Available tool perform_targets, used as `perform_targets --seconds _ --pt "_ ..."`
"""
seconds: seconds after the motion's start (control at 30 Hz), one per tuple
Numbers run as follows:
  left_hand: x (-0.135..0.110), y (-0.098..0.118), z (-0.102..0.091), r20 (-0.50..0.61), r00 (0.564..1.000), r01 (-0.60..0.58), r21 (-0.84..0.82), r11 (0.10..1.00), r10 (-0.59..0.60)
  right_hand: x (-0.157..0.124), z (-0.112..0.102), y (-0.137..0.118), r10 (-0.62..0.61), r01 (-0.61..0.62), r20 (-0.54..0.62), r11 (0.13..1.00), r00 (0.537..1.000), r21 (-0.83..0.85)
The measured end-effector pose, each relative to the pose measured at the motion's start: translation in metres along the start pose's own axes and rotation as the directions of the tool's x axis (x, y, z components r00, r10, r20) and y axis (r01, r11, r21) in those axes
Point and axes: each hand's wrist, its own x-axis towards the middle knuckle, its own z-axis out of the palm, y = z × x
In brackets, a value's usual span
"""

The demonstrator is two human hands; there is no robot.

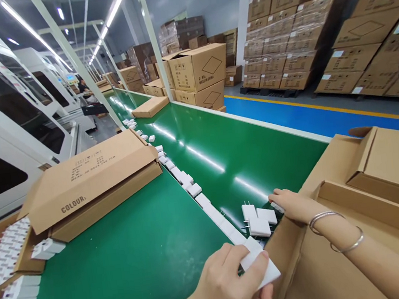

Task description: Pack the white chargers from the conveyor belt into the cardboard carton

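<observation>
My left hand (233,276) is closed around a white plug adapter (269,273) at the lower middle of the head view, over the near end of the belt. Beyond it, my right hand (290,204), with two metal bangles at the wrist, has its fingers closed on another white plug adapter (278,207), mostly covered by the hand. Between the hands lies a small heap of white adapters (260,226), some with metal prongs showing. From my left hand, a row of adapters (203,200) runs away along the belt's left side.
An open cardboard box (373,205) stands at the right, near my right forearm. Left, a closed flat carton (101,176) lies on the green work surface (143,253), beside a box of packed adapters (5,256). The green belt (219,132) carries another flat carton (150,107).
</observation>
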Motion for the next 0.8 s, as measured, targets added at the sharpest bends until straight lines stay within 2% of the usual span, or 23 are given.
perform_targets --seconds 0.17,0.23,0.27,0.3,0.4,0.47,0.5,0.57,0.7,0.73,0.8 --pt "-0.002 -0.003 0.000 0.087 0.996 0.001 -0.075 0.997 0.005 -0.010 -0.022 -0.007 0.114 -0.118 -0.065 0.991 0.991 -0.063" --pt "-0.002 -0.008 0.000 0.194 0.977 0.110 -0.133 0.985 -0.083 -0.015 -0.029 -0.014 0.124 -0.128 -0.077 0.990 0.989 -0.056" --pt "-0.001 -0.011 0.001 0.269 0.948 0.215 -0.154 0.964 -0.168 -0.018 -0.031 -0.019 0.117 -0.121 -0.073 0.992 0.990 -0.045" --pt "0.000 -0.015 0.003 0.341 0.901 0.338 -0.168 0.926 -0.267 -0.019 -0.032 -0.024 0.105 -0.107 -0.064 0.994 0.992 -0.031" --pt "0.007 -0.028 0.012 0.503 0.700 0.671 -0.218 0.709 -0.507 -0.021 -0.032 -0.039 0.070 -0.069 -0.041 0.997 0.997 0.030" --pt "0.012 -0.036 0.018 0.571 0.592 0.788 -0.262 0.557 -0.569 -0.021 -0.031 -0.042 0.067 -0.063 -0.052 0.995 0.996 0.083" --pt "0.015 -0.039 0.020 0.588 0.562 0.816 -0.279 0.507 -0.581 -0.021 -0.031 -0.042 0.068 -0.060 -0.064 0.992 0.996 0.115" --pt "0.019 -0.044 0.021 0.597 0.532 0.841 -0.289 0.457 -0.600 -0.022 -0.032 -0.037 0.060 -0.042 -0.087 0.981 0.994 0.192" --pt "0.024 -0.052 0.025 0.608 0.496 0.862 -0.254 0.439 -0.620 -0.027 -0.029 -0.026 0.027 0.001 -0.080 0.947 0.996 0.321" --pt "0.025 -0.054 0.027 0.611 0.498 0.860 -0.253 0.444 -0.615 -0.027 -0.027 -0.025 0.031 -0.006 -0.071 0.944 0.997 0.331" --pt "0.025 -0.057 0.032 0.610 0.530 0.837 -0.264 0.480 -0.589 -0.027 -0.022 -0.028 0.059 -0.039 -0.053 0.944 0.997 0.328"
